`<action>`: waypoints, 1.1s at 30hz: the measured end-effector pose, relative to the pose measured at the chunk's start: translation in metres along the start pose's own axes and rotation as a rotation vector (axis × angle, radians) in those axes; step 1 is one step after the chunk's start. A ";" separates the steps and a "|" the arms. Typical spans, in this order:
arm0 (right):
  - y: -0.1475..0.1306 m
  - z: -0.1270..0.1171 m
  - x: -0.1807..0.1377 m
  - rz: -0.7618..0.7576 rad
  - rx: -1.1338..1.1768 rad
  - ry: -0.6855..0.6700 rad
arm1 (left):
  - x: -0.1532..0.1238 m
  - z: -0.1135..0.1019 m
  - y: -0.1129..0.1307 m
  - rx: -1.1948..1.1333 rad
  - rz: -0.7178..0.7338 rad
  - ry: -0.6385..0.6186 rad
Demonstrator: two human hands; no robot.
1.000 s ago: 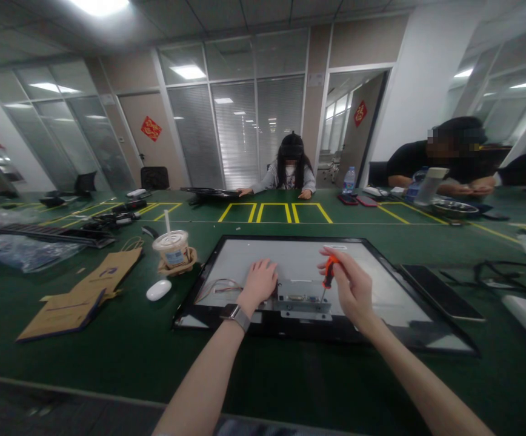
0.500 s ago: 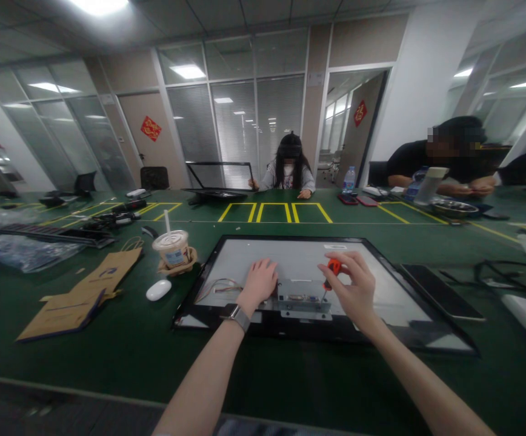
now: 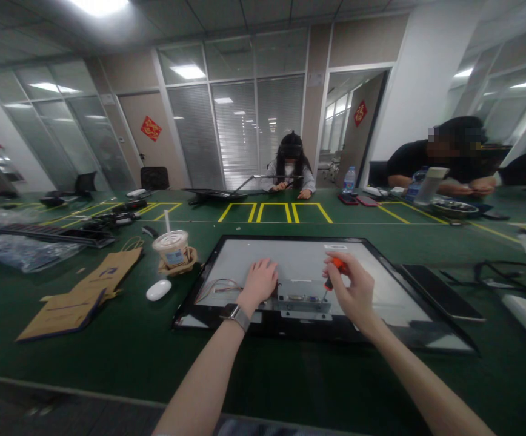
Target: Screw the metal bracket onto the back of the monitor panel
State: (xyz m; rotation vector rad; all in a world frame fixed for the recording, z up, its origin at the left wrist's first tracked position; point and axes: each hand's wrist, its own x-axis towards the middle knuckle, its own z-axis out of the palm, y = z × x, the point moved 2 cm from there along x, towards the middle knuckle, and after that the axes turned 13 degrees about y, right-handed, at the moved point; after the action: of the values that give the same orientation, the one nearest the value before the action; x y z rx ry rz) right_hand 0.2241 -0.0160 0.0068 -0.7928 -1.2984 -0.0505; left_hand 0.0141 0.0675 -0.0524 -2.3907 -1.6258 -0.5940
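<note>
A monitor panel (image 3: 381, 284) lies face down on the green table, its grey metal back up inside a black frame. My left hand (image 3: 259, 281) rests flat on that back, fingers spread, just left of a small metal connector bracket (image 3: 303, 301). A watch sits on that wrist. My right hand (image 3: 352, 289) is closed round an orange-handled screwdriver (image 3: 332, 271), which stands nearly upright with its tip down at the bracket's right end. Thin coloured wires (image 3: 220, 286) run across the panel left of my left hand.
A lidded drink cup with a straw (image 3: 173, 247), a white mouse (image 3: 158, 290) and brown paper bags (image 3: 85, 289) lie to the left. A dark flat slab (image 3: 440, 290) and cables (image 3: 503, 275) lie right. Across the table a person handles a black frame; others sit far right.
My right hand has shifted its fingers on the screwdriver handle, its tip staying at the bracket. The person opposite lifted a black frame upright and has lowered it again.
</note>
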 end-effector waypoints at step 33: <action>-0.003 -0.002 0.002 -0.055 -0.089 0.033 | 0.000 -0.004 0.002 -0.009 -0.018 -0.027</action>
State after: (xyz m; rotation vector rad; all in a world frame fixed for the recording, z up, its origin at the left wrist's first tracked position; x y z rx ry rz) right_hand 0.2253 -0.0183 0.0096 -0.8289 -1.2935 -0.1652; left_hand 0.0154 0.0655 -0.0486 -2.4033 -1.6607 -0.5755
